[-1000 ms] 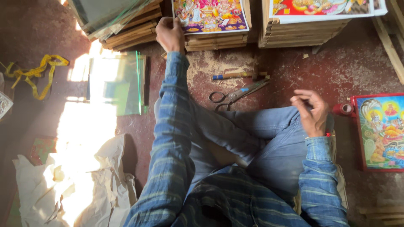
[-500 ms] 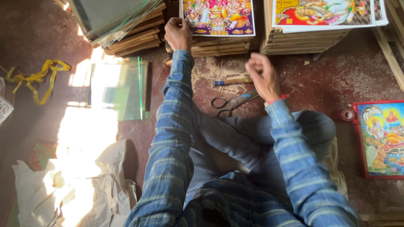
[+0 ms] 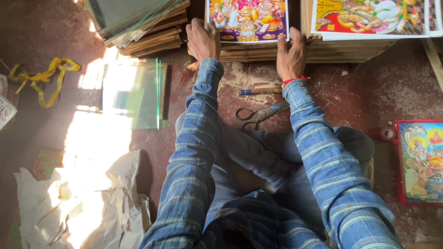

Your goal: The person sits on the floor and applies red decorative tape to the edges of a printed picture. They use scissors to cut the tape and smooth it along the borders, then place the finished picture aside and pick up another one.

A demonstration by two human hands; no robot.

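Both your hands are on the middle stack of wooden frames (image 3: 258, 51), the one topped with a colourful picture print (image 3: 248, 19). Your left hand (image 3: 202, 39) clamps over the stack's left front corner, fingers curled on its top edge. Your right hand (image 3: 290, 53) presses flat against the right front corner, fingers up along the side, a red thread at the wrist. The stack sits on the floor right in front of your crossed legs. Between your arms lie a pair of scissors (image 3: 260, 114) and a wooden-handled tool (image 3: 260, 91), just short of the stack. To the right, another frame stack (image 3: 350, 48) carries a second print. To the left, glass sheets (image 3: 136, 94) lie flat in the sunlight, a yellow measuring tape (image 3: 39, 78) beyond them, crumpled paper (image 3: 83, 207) nearer you. A red-framed picture (image 3: 421, 161) lies by your right knee.
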